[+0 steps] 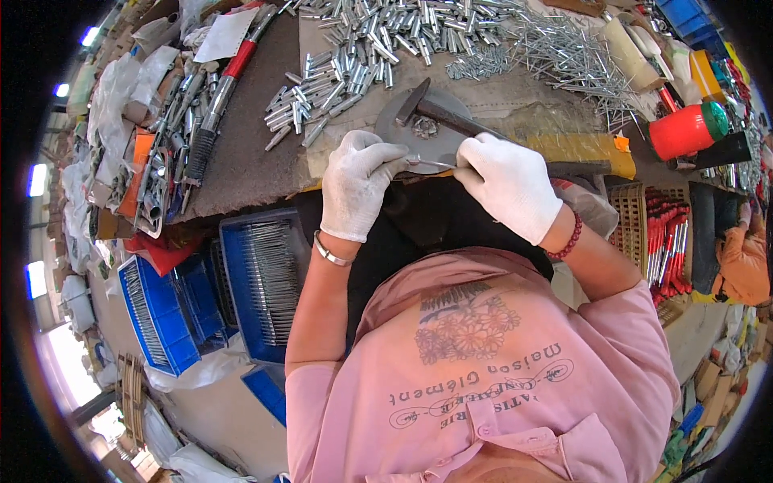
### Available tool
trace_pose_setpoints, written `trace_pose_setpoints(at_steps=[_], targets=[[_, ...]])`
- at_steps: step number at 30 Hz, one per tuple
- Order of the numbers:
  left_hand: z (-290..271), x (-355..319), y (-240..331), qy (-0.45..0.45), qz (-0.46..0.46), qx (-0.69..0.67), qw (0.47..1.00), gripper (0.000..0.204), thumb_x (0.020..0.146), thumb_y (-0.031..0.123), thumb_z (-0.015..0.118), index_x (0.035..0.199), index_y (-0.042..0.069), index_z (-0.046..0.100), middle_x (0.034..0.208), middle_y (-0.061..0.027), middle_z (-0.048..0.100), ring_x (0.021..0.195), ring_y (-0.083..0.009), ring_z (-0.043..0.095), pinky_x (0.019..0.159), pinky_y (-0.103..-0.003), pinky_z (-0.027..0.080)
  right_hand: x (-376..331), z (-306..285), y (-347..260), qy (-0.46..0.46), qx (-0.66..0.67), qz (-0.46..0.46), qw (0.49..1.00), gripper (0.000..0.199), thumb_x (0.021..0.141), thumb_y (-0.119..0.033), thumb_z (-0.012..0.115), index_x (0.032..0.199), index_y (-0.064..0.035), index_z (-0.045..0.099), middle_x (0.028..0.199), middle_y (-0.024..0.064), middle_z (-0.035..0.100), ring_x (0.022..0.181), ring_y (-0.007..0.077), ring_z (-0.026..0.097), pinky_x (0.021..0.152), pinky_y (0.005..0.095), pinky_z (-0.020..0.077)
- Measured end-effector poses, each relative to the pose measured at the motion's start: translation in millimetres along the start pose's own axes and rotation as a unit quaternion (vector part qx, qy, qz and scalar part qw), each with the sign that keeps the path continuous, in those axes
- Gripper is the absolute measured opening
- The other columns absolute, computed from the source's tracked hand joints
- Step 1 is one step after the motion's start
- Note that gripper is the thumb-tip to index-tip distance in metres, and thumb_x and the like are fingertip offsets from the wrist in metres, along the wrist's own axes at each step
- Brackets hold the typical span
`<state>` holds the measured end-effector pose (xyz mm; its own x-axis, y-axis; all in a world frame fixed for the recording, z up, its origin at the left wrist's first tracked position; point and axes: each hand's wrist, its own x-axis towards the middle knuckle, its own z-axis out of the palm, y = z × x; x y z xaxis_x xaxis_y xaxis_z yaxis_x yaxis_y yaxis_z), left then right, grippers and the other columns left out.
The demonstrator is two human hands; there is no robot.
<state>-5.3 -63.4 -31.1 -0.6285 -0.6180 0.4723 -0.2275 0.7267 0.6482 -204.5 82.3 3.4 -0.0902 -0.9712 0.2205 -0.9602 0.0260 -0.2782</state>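
My left hand [354, 183], in a white glove, pinches a small silvery metal piece [414, 160] between thumb and fingertips; its kind is too small to tell. From it a thin metal rod [439, 164] runs across to my right hand [510, 183], also gloved, whose fingers are closed on the other end. Whether the two are joined cannot be made out. Just beyond them lies a round grey metal plate [439, 149] at the bench edge. A hammer [455, 119] rests across it, beside a small heap of tiny metal parts [423, 126].
Short metal tubes [338, 84] are heaped beyond my left hand, thin pins [555, 60] farther right. A red jar with a green lid [678, 133] lies at right. Blue bins [241, 278] with rods stand below left; a basket [632, 217] with red-handled tools, below right. Another person [742, 262] is far right.
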Motion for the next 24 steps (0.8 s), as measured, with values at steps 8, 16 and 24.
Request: trace_pose_setpoints(at_steps=[8,16,24], targets=[[23,-40,33,0.113,-0.091,-0.007,0.989,0.04,0.091,-0.005,0.072,0.131,0.002,0.069,0.094,-0.0124,0.073,0.073,-0.0214,0.067,0.07,-0.031,0.054,-12,4,-13,-0.216,0.48,0.176,0.832,0.024,0.097,-0.012,0.063,0.118,0.0006,0.067,0.075,-0.0017,0.062,0.066,0.0047,0.055,0.057,0.0252,0.0439],[9,-34,50,0.025,-0.437,-0.316,0.842,0.064,0.097,0.004,0.068,0.156,-0.001,0.043,0.092,-0.0066,0.072,0.067,-0.0062,0.059,0.056,-0.021,0.046,-17,11,-39,-0.197,0.502,0.199,0.818,0.023,0.097,-0.008,0.063,0.118,-0.0014,0.066,0.079,0.0027,0.064,0.068,0.0076,0.057,0.063,0.0263,0.0472],[-54,-80,18,0.142,-0.438,-0.376,0.804,0.061,0.088,0.004,0.078,0.143,0.0,0.053,0.097,-0.0088,0.074,0.086,-0.0121,0.068,0.075,-0.026,0.053,-2,7,-38,-0.059,0.485,0.15,0.86,0.043,0.099,-0.005,0.059,0.142,-0.0037,0.06,0.095,0.0057,0.068,0.077,0.0125,0.062,0.075,0.0267,0.0523]])
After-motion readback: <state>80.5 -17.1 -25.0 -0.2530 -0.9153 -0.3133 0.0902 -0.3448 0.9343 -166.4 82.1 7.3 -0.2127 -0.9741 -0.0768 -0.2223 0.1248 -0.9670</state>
